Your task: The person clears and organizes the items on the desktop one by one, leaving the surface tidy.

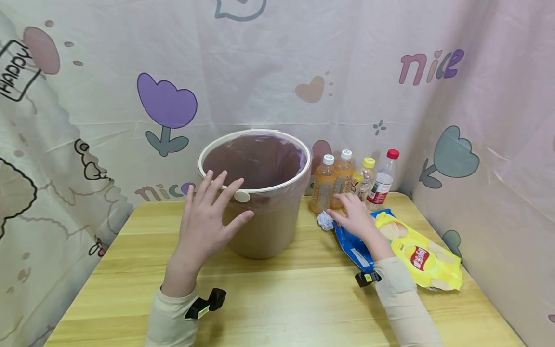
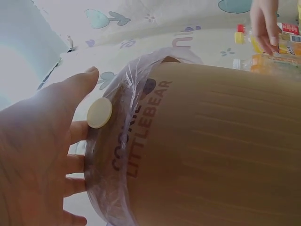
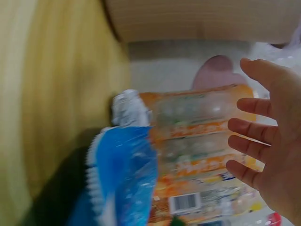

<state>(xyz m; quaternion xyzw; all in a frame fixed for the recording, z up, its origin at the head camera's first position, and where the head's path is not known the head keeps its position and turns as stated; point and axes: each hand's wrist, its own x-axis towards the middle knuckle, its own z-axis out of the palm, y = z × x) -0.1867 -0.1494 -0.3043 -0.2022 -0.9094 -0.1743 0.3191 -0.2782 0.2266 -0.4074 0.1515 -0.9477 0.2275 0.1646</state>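
Observation:
A beige trash bin lined with a clear plastic bag stands on the table. My left hand is at the bin's near left rim with fingers spread; in the left wrist view they lie beside the round cream tab. Whether they touch the rim I cannot tell. My right hand hovers by the bottles, fingers apart and holding nothing. Around it are a crumpled paper ball, a blue snack bag, a yellow chip bag and orange-labelled bottles with white caps.
Behind the right hand stand a yellow-capped bottle and a red-capped bottle. A printed cloth hangs behind and beside the wooden table. The bin's mouth faces up, its inside partly visible.

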